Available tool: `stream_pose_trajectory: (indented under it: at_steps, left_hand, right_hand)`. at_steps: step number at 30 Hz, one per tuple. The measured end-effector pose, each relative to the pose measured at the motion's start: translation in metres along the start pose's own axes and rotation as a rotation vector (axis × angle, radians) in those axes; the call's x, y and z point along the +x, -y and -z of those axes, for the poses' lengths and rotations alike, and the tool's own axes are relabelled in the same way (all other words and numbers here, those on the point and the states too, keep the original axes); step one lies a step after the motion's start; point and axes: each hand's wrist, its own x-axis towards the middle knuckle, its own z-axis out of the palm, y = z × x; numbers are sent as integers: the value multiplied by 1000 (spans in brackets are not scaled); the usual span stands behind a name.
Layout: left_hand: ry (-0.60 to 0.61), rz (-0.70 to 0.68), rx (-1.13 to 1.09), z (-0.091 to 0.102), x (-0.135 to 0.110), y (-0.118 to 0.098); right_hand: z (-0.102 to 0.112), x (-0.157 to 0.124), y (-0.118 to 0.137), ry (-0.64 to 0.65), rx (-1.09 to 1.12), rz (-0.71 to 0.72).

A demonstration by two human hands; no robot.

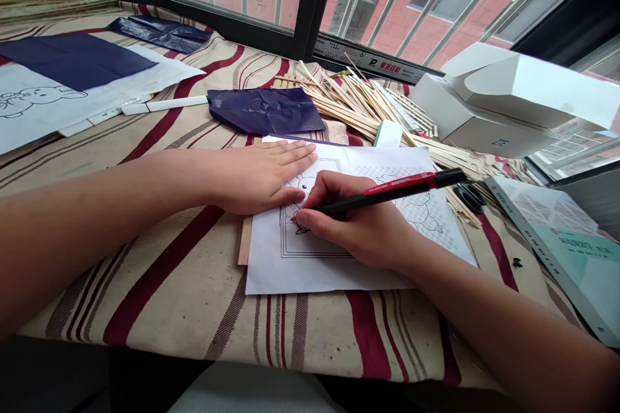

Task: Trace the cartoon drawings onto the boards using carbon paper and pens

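Note:
A white sheet of paper with printed line drawings of cartoon animals lies before me, over a thin wooden board whose left edge sticks out. My left hand presses flat on the sheet's upper left, fingers stretched out. My right hand grips a black pen with a red label, its tip down at the framed drawing beside my left thumb. Part of that drawing is hidden by both hands. A strip of dark blue carbon-like paper shows along the sheet's top edge.
Behind the sheet lie a dark blue folded sheet and a heap of thin wooden strips. White boxes, black-handled scissors and a book are on the right. Another drawing lies left, near a white craft knife.

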Motion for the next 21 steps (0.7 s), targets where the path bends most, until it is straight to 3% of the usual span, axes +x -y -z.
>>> stream_pose_trajectory:
  at_steps: [8,14,18,21]
  left_hand:
    - [-13,-8,-14,-1,0,1]
    - [-24,-18,-31,-2,-1,2]
    - [-30,-35,-47,-2,0,2]
    - [-23,-21,-21,-2,1,1]
  right_hand:
    - [0,0,1,4,31,-10]
    - [2,3,4,-53,207,-39]
    - [-2,6,7,-31,144,24]
    - [-5,7,4,-26,131,-32]
